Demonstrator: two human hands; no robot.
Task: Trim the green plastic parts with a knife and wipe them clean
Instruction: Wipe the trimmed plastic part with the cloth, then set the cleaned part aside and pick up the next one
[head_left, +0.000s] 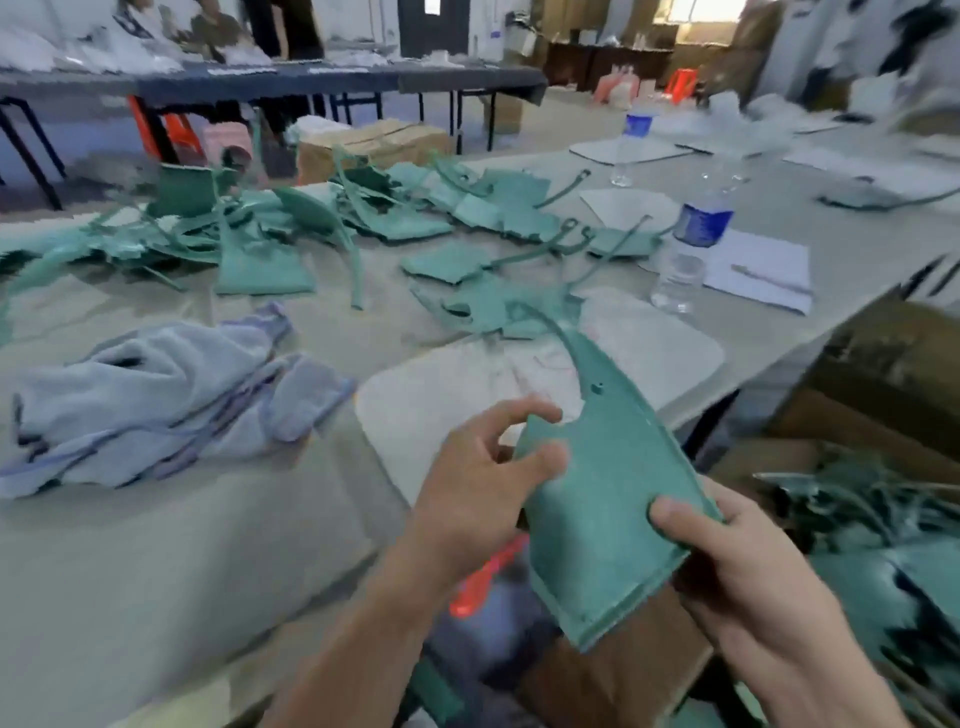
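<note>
I hold a green plastic part (602, 499), flat and pointed like a fin, above the table's near edge. My left hand (478, 483) pinches its left edge with thumb and fingers. My right hand (737, 561) grips its lower right corner, thumb on top. An orange-red handled tool (483, 577), perhaps the knife, shows below my left hand; its blade is hidden. A crumpled blue-grey cloth (156, 395) lies on the table to the left. Several more green parts (322, 228) are heaped across the far side of the table.
A pale cutting mat (649, 338) lies under the held part. Two water bottles (685, 249) (631, 148) stand at right beside white paper (763, 270). A cardboard box (883, 374) with green scraps (872, 519) sits off the right edge. Tables and boxes stand behind.
</note>
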